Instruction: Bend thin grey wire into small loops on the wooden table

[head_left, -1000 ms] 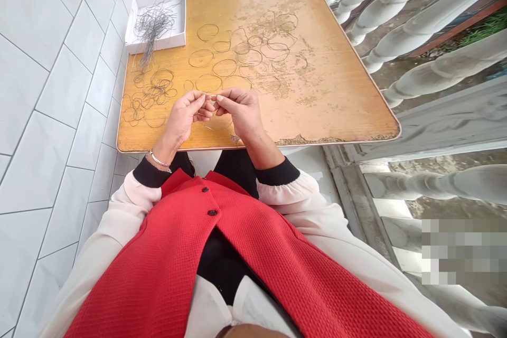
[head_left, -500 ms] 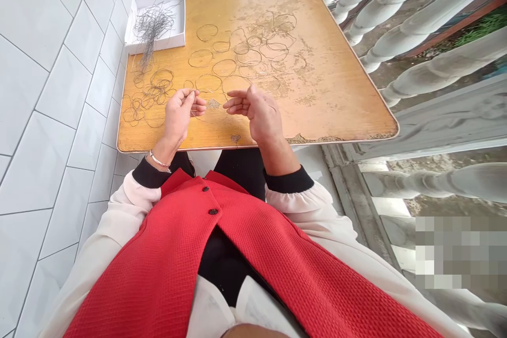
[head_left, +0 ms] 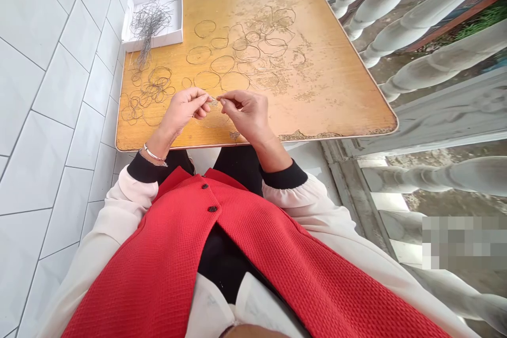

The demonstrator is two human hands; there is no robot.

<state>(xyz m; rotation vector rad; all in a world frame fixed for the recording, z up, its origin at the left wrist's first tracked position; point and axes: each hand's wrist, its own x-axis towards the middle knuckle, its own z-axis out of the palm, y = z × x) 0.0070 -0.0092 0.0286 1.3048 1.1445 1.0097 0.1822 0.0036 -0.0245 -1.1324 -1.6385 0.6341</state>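
My left hand [head_left: 185, 108] is closed in a pinch above the near part of the table, thumb against forefinger. Facing it, my right hand [head_left: 250, 115] also pinches, its fingertips a short gap from the left ones. Between and below them runs a thin wire, faint against the worn tabletop. Beyond my hands lie several thin wire rings [head_left: 222, 64], some overlapping. A looser cluster of wire loops [head_left: 152, 87] rests left of my left hand.
A white open box [head_left: 174, 37] at the table's far left holds a tangle of thin dark wires [head_left: 150, 18], some hanging over its front edge. The wooden table [head_left: 336, 100] has a chipped near edge. Tiled wall [head_left: 47, 84] stands left, a white balustrade [head_left: 428, 16] right.
My right hand has moved left and its spread fingers have closed into a pinch. My left hand has shifted slightly right, so the fingertips now nearly meet.
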